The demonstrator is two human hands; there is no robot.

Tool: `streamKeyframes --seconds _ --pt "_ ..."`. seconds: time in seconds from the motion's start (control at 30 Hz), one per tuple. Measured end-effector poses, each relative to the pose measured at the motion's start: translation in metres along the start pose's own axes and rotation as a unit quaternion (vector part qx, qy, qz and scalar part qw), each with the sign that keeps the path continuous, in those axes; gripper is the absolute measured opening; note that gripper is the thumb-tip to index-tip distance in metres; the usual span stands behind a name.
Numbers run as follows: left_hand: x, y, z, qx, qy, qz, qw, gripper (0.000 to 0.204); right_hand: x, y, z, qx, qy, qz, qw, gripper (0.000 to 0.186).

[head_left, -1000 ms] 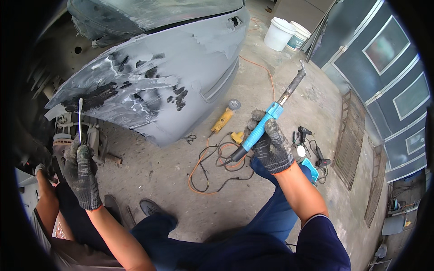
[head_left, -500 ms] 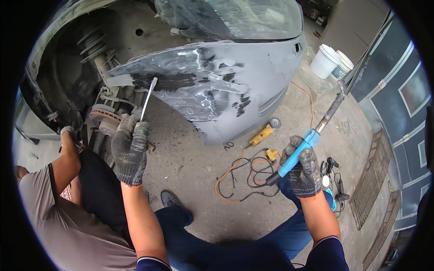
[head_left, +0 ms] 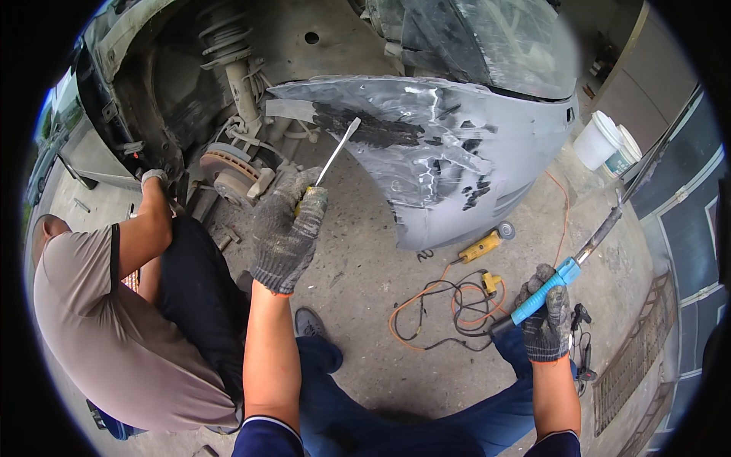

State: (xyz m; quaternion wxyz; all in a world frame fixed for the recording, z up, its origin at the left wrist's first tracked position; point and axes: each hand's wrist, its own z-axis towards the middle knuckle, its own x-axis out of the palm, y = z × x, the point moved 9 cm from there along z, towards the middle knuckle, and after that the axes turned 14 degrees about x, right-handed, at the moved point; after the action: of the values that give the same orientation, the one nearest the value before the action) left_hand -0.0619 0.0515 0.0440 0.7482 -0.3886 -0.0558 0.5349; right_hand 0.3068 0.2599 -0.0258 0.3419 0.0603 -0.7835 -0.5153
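My left hand (head_left: 291, 228), in a grey knit glove, is closed around a flat-blade screwdriver (head_left: 338, 153). Its blade points up and right, with the tip just in front of the grey car fender (head_left: 457, 183) in this view; whether they touch I cannot tell. Dark smears and pale, jagged lines mark the fender's surface. On the right, my gloved right hand (head_left: 547, 312) grips the blue handle of a hot-air welding gun (head_left: 539, 298). Its long metal barrel points up and right, toward the buckets and the wall.
A co-worker (head_left: 129, 320) crouches at the left beside the exposed brake disc (head_left: 230, 169). A yellow angle grinder (head_left: 484, 244) and tangled cables (head_left: 457, 308) lie on the floor below the fender. White buckets (head_left: 598, 141) stand at the right, near a metal grate (head_left: 636, 350).
The view has swung left, so the car and floor things sit farther right. Both hands keep their tools. The hot-air gun now tilts more toward the right.
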Motion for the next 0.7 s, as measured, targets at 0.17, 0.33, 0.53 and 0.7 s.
streamKeyframes --seconds 0.17,0.33,0.53,0.7 --pt "0.0 0.001 0.001 0.012 0.0 0.0 1.0 0.026 -0.001 0.0 0.0 -0.007 0.003 -0.007 1.0 0.052" --pt "0.0 0.005 -0.002 0.0 -0.019 -0.038 0.999 0.026 -0.004 0.0 0.001 -0.013 0.004 -0.052 0.999 0.059" --pt "-0.006 -0.001 -0.001 0.025 -0.009 0.029 0.999 0.025 -0.022 -0.001 0.003 -0.033 -0.032 -0.059 0.997 0.058" --pt "-0.008 0.009 -0.005 -0.039 0.002 0.0 0.999 0.027 -0.023 -0.002 0.002 -0.039 -0.042 -0.056 0.997 0.058"
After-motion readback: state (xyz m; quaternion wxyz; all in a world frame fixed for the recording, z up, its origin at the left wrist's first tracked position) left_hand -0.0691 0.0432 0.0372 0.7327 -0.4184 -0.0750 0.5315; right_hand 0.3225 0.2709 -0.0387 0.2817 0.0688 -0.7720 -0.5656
